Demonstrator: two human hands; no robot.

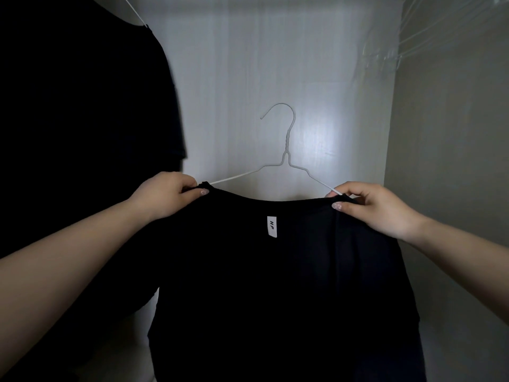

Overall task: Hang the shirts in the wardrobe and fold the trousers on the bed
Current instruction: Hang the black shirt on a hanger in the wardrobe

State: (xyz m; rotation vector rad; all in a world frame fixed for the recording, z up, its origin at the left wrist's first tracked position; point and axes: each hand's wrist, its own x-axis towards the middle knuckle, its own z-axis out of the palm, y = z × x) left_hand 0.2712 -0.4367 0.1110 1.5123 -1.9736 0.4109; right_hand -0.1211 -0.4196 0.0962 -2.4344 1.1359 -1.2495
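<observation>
Hands hold a black T-shirt [275, 285] up inside the wardrobe [248, 64]: the left hand [162, 195] pinches one shoulder and the right hand [369, 206] pinches the other, each at the end of a white wire hanger [286, 158] whose arms vanish into the collar. The shirt's hem is cut off below. At left, another dark garment [82, 106] hangs, mostly lost in shadow; faint hangers [440, 37] blur at upper right.

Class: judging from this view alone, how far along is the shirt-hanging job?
Done: one dark shirt already hangs at left. In hand: the left hand and right hand grip a black shirt on a white hanger, not yet hooked. Trousers and bed are not visible.
</observation>
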